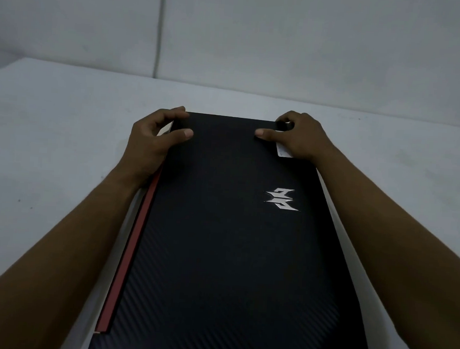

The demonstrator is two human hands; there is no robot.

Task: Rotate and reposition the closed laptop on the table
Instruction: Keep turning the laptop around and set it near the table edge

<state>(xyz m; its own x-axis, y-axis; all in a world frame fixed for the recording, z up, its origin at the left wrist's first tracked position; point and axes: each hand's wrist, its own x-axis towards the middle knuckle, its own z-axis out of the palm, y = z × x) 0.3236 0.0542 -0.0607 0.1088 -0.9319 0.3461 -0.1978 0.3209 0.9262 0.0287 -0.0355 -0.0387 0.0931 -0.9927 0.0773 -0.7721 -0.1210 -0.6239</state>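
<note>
Pale walls are rising behind the white table (62, 140); the closed laptop (232, 242) is lying lengthwise through the frame's centre; your left hand (149, 138) and right hand (299, 137) are gripping its far corners, thumbs pressing on the lid.

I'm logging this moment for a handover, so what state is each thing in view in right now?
Laptop: closed, lid up, lying flat on the table, long side running away from the person.
Left hand: gripping the far left corner, thumb on the lid.
Right hand: gripping the far right corner, thumb on the lid.
Table: white, bare around the laptop.
</note>
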